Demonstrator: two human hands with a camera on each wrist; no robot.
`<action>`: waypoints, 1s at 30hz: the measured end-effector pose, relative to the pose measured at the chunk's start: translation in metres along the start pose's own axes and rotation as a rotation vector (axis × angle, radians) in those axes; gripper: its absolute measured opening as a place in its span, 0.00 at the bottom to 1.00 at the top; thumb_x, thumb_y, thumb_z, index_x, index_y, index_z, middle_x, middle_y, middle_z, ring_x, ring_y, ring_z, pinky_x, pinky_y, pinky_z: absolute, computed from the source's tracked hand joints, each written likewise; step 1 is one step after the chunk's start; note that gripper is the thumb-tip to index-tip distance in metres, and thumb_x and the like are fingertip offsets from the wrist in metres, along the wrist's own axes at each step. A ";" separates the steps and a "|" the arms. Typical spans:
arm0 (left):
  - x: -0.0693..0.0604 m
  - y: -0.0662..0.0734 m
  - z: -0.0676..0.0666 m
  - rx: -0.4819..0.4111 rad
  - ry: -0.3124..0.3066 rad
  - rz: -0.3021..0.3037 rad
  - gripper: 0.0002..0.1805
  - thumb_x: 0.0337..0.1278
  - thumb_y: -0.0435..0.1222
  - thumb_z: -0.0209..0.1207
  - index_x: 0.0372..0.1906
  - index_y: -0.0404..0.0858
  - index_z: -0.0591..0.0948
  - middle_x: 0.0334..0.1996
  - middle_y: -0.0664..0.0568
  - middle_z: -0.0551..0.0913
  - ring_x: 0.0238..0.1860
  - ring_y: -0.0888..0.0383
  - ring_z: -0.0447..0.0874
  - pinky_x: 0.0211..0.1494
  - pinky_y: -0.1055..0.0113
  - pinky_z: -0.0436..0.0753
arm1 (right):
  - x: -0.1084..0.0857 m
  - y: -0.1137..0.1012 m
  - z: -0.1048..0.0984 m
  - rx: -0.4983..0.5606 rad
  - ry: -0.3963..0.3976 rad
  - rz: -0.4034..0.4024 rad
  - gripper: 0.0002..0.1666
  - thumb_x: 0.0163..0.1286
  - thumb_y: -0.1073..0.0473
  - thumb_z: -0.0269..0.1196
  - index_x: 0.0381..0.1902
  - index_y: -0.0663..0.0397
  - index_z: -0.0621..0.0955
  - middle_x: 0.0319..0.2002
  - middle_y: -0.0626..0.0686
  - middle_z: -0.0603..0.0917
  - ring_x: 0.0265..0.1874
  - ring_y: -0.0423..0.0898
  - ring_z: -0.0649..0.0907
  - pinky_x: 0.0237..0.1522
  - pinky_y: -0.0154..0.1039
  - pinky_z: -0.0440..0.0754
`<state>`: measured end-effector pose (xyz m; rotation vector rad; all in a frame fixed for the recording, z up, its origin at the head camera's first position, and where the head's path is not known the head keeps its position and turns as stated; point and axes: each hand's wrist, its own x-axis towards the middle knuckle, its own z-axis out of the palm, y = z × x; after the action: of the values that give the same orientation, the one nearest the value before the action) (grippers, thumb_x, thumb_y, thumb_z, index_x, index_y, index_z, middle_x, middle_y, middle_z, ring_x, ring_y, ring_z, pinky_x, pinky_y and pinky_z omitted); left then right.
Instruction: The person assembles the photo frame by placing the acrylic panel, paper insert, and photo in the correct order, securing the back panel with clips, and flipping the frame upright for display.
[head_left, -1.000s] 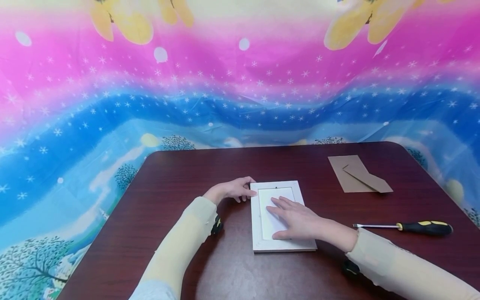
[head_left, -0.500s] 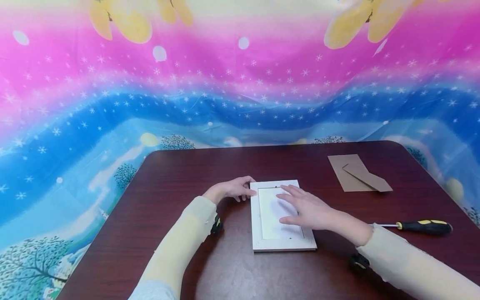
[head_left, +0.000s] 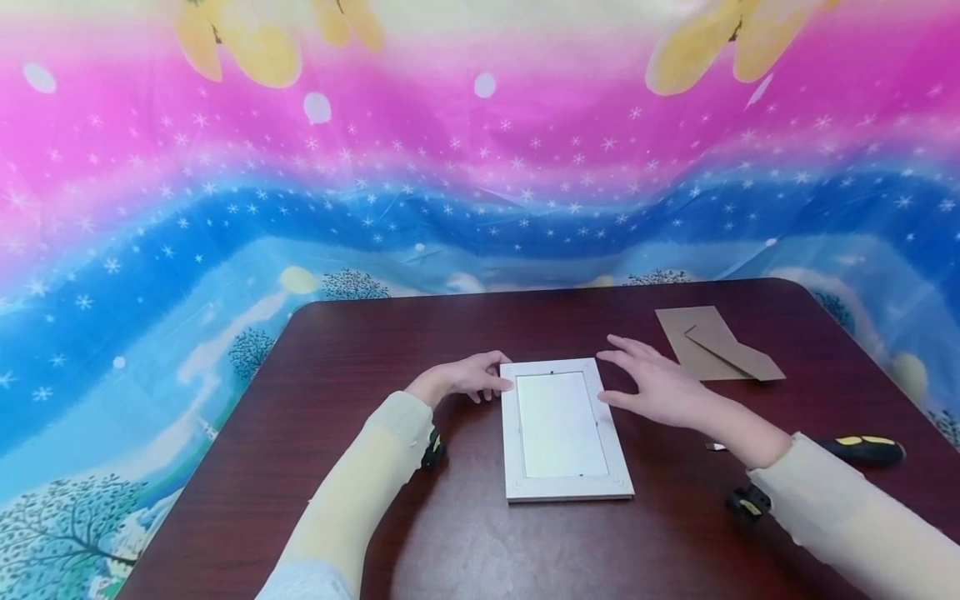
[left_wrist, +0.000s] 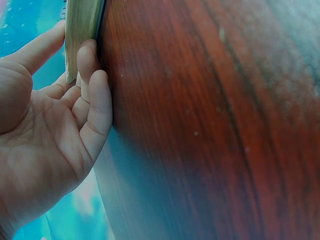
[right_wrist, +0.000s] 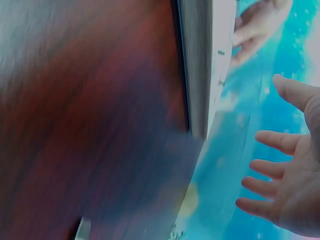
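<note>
A white picture frame [head_left: 512, 442] lies on the table with its back up. A pale sheet [head_left: 562, 425] fills its opening, and small dark tabs show at the opening's edges. My left hand [head_left: 474, 377] holds the frame's far left corner, thumb on the upper face and curled fingers against the side. In the left wrist view, that hand's thumb and fingers [left_wrist: 97, 107] meet the frame's wooden edge [left_wrist: 82, 37]. My right hand [head_left: 660, 385] hovers by the frame's right side with fingers spread and holds nothing; the right wrist view shows its palm [right_wrist: 300, 195] apart from the frame.
A brown backing board [head_left: 686, 333] with a stand leg [head_left: 738, 358] lies at the back right. Behind my right forearm lies a flat-blade screwdriver [head_left: 862, 450], its shaft mostly hidden. The dark wooden table [head_left: 375, 350] ends at a patterned cloth [head_left: 420, 217].
My right hand has lifted off the pale sheet and moved right, past the frame's edge, uncovering the whole opening. The left hand and the frame have stayed in place.
</note>
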<state>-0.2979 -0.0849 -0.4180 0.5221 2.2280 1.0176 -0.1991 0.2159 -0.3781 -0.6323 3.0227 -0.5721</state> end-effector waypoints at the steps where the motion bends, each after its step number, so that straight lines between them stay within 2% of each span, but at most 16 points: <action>1: 0.000 0.000 0.000 0.000 0.002 0.000 0.19 0.67 0.39 0.59 0.58 0.38 0.70 0.30 0.48 0.77 0.28 0.54 0.75 0.30 0.64 0.75 | 0.000 0.004 -0.002 0.012 0.005 0.006 0.39 0.65 0.45 0.66 0.67 0.60 0.70 0.71 0.66 0.59 0.68 0.67 0.59 0.58 0.68 0.62; 6: 0.000 -0.001 0.001 -0.004 0.003 -0.003 0.19 0.67 0.39 0.59 0.58 0.38 0.70 0.29 0.48 0.77 0.27 0.54 0.74 0.30 0.64 0.75 | 0.002 0.023 -0.012 0.039 0.030 0.034 0.37 0.68 0.46 0.64 0.67 0.62 0.70 0.71 0.68 0.57 0.68 0.69 0.57 0.60 0.69 0.59; 15: -0.001 0.000 0.001 0.001 0.006 -0.007 0.20 0.67 0.39 0.59 0.58 0.38 0.69 0.29 0.49 0.77 0.28 0.54 0.74 0.31 0.64 0.75 | 0.007 0.059 -0.025 -0.008 0.094 0.079 0.37 0.69 0.48 0.62 0.66 0.68 0.68 0.69 0.71 0.58 0.65 0.73 0.59 0.59 0.71 0.57; 22: -0.001 0.000 0.001 0.009 0.001 -0.013 0.21 0.67 0.40 0.59 0.59 0.39 0.69 0.31 0.48 0.78 0.29 0.54 0.75 0.33 0.63 0.76 | 0.006 0.091 -0.037 -0.039 0.065 0.178 0.41 0.71 0.43 0.59 0.67 0.70 0.65 0.69 0.73 0.56 0.65 0.75 0.56 0.50 0.76 0.61; 30: 0.000 0.001 0.000 0.016 0.004 -0.004 0.20 0.67 0.40 0.59 0.59 0.39 0.70 0.31 0.48 0.78 0.29 0.53 0.75 0.33 0.63 0.76 | 0.009 0.118 -0.051 -0.102 0.053 0.212 0.43 0.71 0.41 0.58 0.66 0.73 0.65 0.68 0.75 0.55 0.64 0.75 0.56 0.52 0.74 0.61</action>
<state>-0.2978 -0.0846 -0.4173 0.5226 2.2416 1.0011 -0.2566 0.3316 -0.3710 -0.2959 3.1301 -0.4350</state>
